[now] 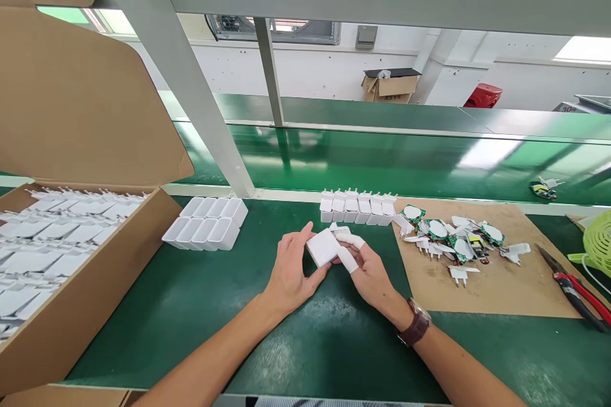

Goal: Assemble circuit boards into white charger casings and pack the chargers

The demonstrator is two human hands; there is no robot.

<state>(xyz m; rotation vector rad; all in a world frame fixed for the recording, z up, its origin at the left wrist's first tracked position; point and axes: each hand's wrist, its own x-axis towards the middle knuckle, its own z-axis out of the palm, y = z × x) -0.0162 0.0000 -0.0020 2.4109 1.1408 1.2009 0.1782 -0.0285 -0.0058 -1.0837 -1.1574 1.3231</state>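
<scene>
Both my hands hold a white, square-sided charger housing (323, 247) above the green bench. My left hand (290, 267) has its thumb and fingertips against the housing's left side and lower edge. White covers sit on the thumb and index finger of my right hand (366, 270), which grips the housing from the right. Just behind stands a row of white housings with two-pin plugs (357, 208). Open white empty cases (205, 224) are lined up in two rows to the left. Right of my hands, green round circuit boards with white plug parts (453, 238) lie in a loose pile.
A brown cardboard sheet (429, 296) lies under the pile. Red-and-black-handled pliers (573, 286) and a light green fan (597, 243) are at the far right. An open carton (109, 286) of white pieces stands left. A grey frame post (191, 82) rises behind the cases.
</scene>
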